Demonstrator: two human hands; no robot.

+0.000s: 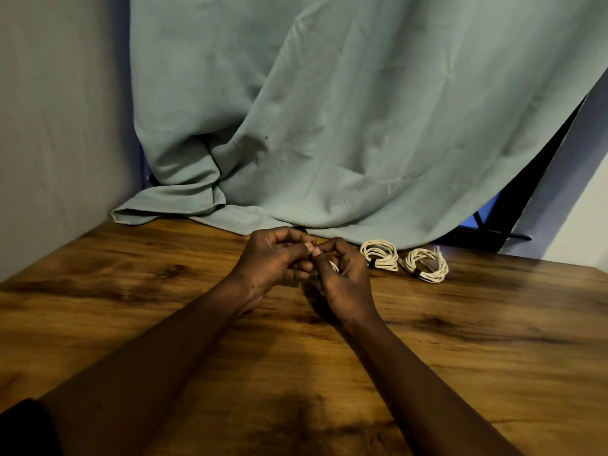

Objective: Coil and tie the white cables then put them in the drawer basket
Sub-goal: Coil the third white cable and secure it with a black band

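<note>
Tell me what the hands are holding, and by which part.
The right hand and left hand curl together around what looks like a white cable. Only a sliver of it shows, so the part held cannot be told.

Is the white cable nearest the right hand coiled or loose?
Coiled: the white cable lies in round loops, bound by a dark tie.

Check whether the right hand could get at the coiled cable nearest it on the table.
Probably yes: that coil lies just beside the right hand, bare table between, but the hand grips a white cable.
</note>
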